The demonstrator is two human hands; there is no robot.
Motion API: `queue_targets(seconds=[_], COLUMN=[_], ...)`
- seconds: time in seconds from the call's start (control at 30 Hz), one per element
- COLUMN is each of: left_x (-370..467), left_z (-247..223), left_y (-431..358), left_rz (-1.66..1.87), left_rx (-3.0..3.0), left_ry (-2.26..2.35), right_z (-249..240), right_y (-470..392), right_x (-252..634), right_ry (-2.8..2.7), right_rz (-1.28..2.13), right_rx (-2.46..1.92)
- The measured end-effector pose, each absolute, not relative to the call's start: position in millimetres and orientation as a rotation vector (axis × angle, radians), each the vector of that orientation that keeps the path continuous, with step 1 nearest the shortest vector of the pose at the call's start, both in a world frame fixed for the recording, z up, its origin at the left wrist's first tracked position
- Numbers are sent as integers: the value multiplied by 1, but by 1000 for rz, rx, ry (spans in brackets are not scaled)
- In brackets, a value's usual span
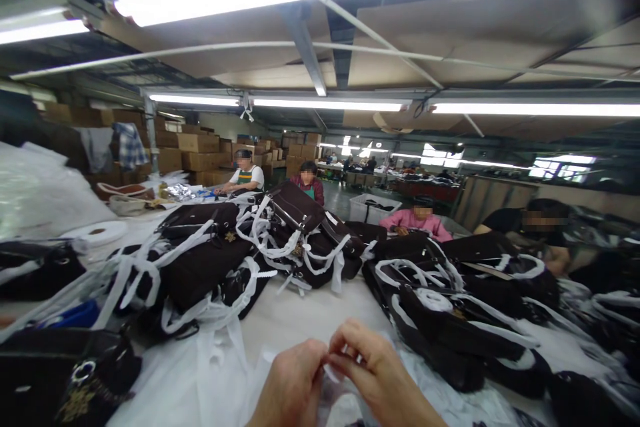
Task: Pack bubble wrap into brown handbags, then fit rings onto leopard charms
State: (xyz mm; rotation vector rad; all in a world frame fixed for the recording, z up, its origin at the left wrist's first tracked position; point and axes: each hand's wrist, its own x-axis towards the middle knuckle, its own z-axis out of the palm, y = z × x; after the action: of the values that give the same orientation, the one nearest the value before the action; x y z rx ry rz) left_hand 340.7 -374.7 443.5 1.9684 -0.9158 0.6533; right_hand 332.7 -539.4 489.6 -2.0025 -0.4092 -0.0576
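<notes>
Low in the middle of the view, my left hand [296, 377] and my right hand [367, 365] meet at the fingertips. Both are closed in a pinch on a small piece of thin white wrapping [331, 373]; its full shape is hidden by my fingers. Below them, between the wrists, lies a pale rounded bundle [345, 410] under clear, wrinkled material. Crumpled white sheeting [215, 373] spreads over the table on the left of my hands. At the lower left rests a black bag [45, 380] with a gold-coloured hanging charm [75, 405].
Piles of black bags with white-wrapped straps stand ahead [295, 207], at left [200, 273] and at right [450, 327]. A white tape roll [97, 232] lies far left, another roll [433, 300] on the right pile. Several people sit across the table. Tube lights hang overhead.
</notes>
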Motion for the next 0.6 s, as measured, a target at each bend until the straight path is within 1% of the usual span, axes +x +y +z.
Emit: queue_targets(seconds=[0.07,0.1,0.2,0.27,0.33,0.4,0.43,0.5,0.6], left_x=[341,341,339,335,330,324,322,321,325], left_z=[445,445,452,463,476,485,485,474,437], left_y=[-376,-377,-376,-374,-373,-376,-378,-386,-404], left_rz=[630,586,400,277,190,177,214,398,841], left_rx=[1986,1991,2011,2013,1980,1964,1987,2098,2299], left_ry=[-895,-887,-862,-842,-833,-878,-907,-970,-1115], right_z=[491,491,494,501,510,519,522,526,528], right_y=[-541,-541,-543,-544,-544,-544,-544,-545,-546], right_x=[333,333,333,334,336,340,342,345,346], right_ry=[-540,-564,-522,-496,-468,-438,-430,-434,-405], right_rz=[-326,-399,-487,-447,-278,-113,-69,-47,47], right_rx=[-2163,-2198,-2216,-2166,-2062,-1953,-1911,-1830,-1668])
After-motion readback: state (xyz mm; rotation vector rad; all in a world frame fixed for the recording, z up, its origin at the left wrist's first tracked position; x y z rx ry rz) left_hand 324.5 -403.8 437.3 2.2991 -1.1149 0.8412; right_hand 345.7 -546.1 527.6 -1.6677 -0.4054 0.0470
